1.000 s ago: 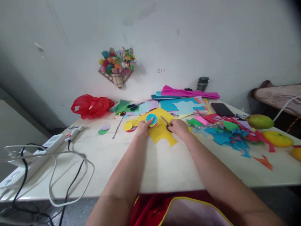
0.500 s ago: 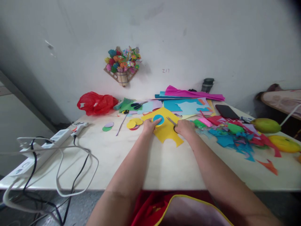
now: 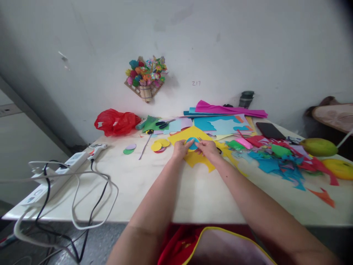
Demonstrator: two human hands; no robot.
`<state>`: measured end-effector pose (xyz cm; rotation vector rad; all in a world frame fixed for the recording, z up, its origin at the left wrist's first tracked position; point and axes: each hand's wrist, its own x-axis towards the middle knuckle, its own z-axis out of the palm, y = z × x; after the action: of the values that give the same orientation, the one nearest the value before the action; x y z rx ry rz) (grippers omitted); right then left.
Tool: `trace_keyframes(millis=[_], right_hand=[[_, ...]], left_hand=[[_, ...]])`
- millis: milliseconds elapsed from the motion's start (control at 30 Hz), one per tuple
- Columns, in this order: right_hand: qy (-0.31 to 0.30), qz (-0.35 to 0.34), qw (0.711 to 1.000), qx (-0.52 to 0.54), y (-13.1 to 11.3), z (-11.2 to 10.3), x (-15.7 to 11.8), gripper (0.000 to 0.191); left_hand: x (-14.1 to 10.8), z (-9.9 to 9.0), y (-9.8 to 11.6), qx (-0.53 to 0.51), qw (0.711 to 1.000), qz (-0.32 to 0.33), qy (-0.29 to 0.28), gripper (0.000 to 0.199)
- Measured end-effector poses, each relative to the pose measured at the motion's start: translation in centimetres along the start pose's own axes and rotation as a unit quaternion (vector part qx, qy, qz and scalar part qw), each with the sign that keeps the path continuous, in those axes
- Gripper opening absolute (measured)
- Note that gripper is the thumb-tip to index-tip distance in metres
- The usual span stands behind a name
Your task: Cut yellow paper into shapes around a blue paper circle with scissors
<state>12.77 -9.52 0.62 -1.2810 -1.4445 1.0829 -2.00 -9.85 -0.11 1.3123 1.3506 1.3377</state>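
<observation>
Both hands meet at a round blue paper disc (image 3: 192,142) above a yellow sheet with curved cutouts (image 3: 200,162). My left hand (image 3: 181,149) pinches the disc's left side. My right hand (image 3: 207,148) has its thumb and fingers on the right side of the disc. Dark scissor handles (image 3: 219,150) show just beside my right hand; the rest of those scissors is mostly hidden by it. To the left lie yellow discs (image 3: 156,146) over a red one, and a purple disc (image 3: 131,146) overlapping a green one (image 3: 128,151).
Coloured scraps (image 3: 275,162), a phone (image 3: 269,130) and yellow-green fruit (image 3: 318,147) are at the right. Paper sheets (image 3: 204,123), other scissors (image 3: 163,124) and a red bag (image 3: 117,122) lie at the back. A power strip (image 3: 57,178) with loose cables occupies the left.
My right hand has moved left from the scissors' cutting position onto the blue disc. More yellow paper now shows to the right of that hand. The view has shifted slightly.
</observation>
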Motion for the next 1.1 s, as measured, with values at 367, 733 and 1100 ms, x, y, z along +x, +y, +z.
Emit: trace_keyframes(millis=[367, 733, 1100], right_hand=[[0.080, 0.039, 0.994, 0.059, 0.0, -0.4, 0.2, 0.036], [0.062, 0.022, 0.998, -0.009, -0.4, -0.5, -0.3, 0.036], [0.077, 0.032, 0.997, -0.002, -0.3, -0.7, -0.3, 0.035]], left_hand=[[1.7, -2.2, 2.1, 0.150, 0.979, 0.035, 0.133, 0.044], [1.8, -9.6, 0.6, 0.425, 0.866, -0.030, 0.261, 0.040], [2.2, -9.0, 0.2, 0.473, 0.869, -0.076, 0.124, 0.092]])
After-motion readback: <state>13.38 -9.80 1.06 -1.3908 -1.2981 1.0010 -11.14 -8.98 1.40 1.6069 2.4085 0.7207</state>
